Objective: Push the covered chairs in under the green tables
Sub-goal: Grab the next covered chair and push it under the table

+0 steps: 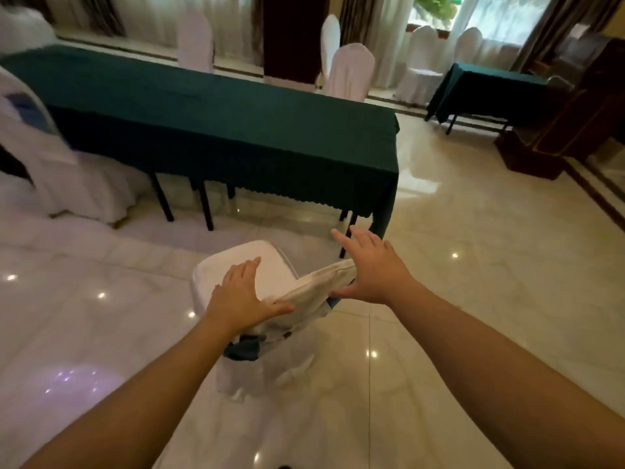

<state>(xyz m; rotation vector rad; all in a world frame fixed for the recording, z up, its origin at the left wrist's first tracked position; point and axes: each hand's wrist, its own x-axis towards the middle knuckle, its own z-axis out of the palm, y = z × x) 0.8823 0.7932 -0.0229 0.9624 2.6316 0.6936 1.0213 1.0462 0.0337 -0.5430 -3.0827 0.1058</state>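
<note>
A chair in a white cover [270, 265] stands on the floor just below me, its seat facing the long green table [209, 110] and clear of it. My left hand [247, 296] lies flat with fingers spread at the left end of the backrest top. My right hand [368, 265] is spread wide at the right end of the backrest, thumb against the fabric. Neither hand has closed around the cover. A gap of bare floor separates the seat from the table's near edge and its black legs.
Another covered chair [50, 154] stands at the left by the table. More covered chairs [351, 69] line the far side. A second green table [487, 89] is at the back right, next to a dark wooden lectern [575, 106]. Glossy tiled floor lies all around.
</note>
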